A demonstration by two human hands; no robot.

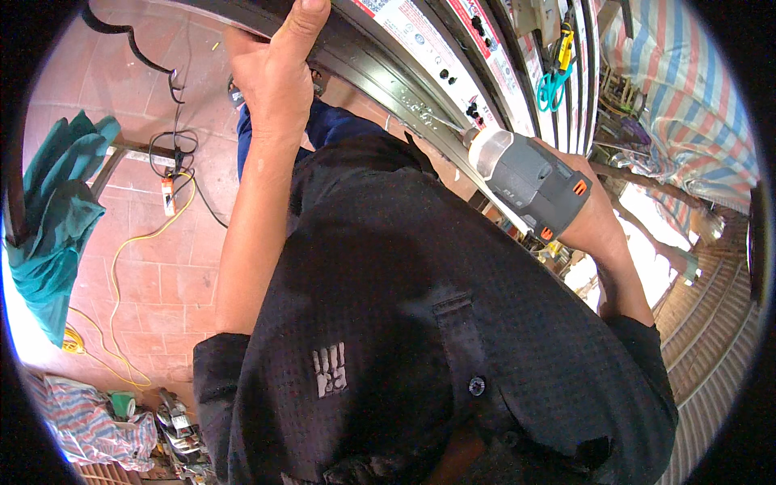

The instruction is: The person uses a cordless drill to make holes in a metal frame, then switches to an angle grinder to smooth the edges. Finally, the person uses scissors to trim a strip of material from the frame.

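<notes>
My right hand [596, 208] is wrapped round a black and grey cordless drill [529, 182] with orange marks, mostly hidden behind its body. The drill's bit points at a dark metal profile [364, 85], and pale shavings lie on the profile by the tip. Whether the bit is inside the metal I cannot tell. At the upper left, my left hand [279, 77] grips the same profile, thumb along its top and fingers partly hidden. Beside it run several more dark profiles [453, 61] with white and red label film and black smudges.
A teal cord bundle [553, 89] and a yellow-handled tool [565, 48] lie on the profiles. Teal cloth [61, 210] hangs at the left. A yellow cable [117, 283] and an orange-white power strip [169, 194] lie on the tiled floor. Striped tarpaulin [679, 89] hangs at the right.
</notes>
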